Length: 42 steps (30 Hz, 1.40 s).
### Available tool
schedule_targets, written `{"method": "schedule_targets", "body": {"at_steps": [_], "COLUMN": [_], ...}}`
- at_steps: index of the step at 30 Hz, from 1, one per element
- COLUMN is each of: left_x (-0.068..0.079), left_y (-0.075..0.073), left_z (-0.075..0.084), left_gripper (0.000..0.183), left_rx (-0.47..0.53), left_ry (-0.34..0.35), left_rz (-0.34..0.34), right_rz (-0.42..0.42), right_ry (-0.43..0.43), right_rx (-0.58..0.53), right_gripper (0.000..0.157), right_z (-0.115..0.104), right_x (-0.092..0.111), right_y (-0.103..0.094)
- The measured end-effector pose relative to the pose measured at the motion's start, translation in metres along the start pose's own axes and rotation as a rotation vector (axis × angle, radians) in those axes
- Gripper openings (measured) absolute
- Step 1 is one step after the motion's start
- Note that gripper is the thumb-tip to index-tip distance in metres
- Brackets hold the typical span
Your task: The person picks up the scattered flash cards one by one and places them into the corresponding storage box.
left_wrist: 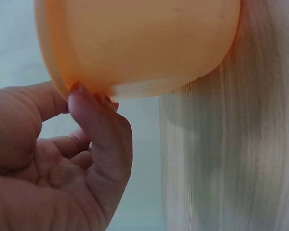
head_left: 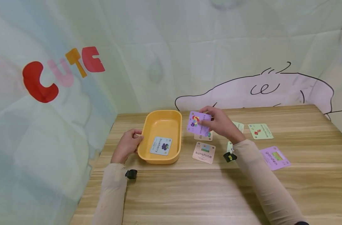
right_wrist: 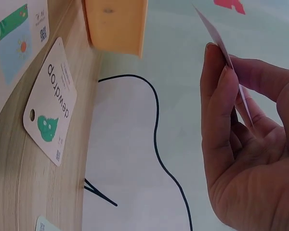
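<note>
My left hand [head_left: 127, 145] pinches the near-left rim of a yellow plastic tray [head_left: 159, 161]; in the left wrist view, thumb and fingers grip the tray's edge [left_wrist: 144, 43]. Inside the tray lies a blue-grey "blueberry" flashcard [head_left: 161, 146]. To the right of the tray, my right hand [head_left: 222, 124] holds a purple flashcard [head_left: 192, 124] up off the table, pinched between thumb and fingers. In the right wrist view this card [right_wrist: 221, 45] is seen nearly edge-on. Below it on the table is a "dewdrop" flashcard [right_wrist: 50, 103], partly hidden in the head view. A pink "sunshine" flashcard [head_left: 204, 152] lies nearer me.
Farther right on the wooden table [head_left: 187, 193] are a green flashcard [head_left: 261, 131] and a purple "garden" flashcard [head_left: 275, 158], partly covered by my right sleeve. Two more cards show partly behind my right hand and wrist. A printed curtain [head_left: 159, 62] hangs behind the table.
</note>
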State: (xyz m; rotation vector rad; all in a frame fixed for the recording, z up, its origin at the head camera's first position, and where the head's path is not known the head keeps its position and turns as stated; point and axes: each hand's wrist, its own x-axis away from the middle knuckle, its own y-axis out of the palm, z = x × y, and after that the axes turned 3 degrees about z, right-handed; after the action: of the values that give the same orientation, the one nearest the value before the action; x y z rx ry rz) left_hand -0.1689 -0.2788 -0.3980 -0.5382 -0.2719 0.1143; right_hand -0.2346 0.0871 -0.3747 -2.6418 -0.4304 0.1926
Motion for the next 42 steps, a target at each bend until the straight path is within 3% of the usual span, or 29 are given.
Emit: {"method": "schedule_targets", "body": {"at_steps": [27,42], "left_x": [-0.001,-0.002], "left_y": [0.0,0.002], "left_z": [0.0,-0.001], "left_gripper": [0.032,0.033], "left_rx": [-0.016,-0.021], "left_ry": [-0.022,0.002], "left_rz": [0.01,0.016], "right_rz": [-0.06,-0.107], "right_ry": [-0.067,-0.069], "right_rx": [-0.027,-0.073], "right_gripper": [0.033,0.033], "right_z": [-0.01,-0.016], "right_x": [-0.008,-0.012], "right_y": [0.03,0.047]}}
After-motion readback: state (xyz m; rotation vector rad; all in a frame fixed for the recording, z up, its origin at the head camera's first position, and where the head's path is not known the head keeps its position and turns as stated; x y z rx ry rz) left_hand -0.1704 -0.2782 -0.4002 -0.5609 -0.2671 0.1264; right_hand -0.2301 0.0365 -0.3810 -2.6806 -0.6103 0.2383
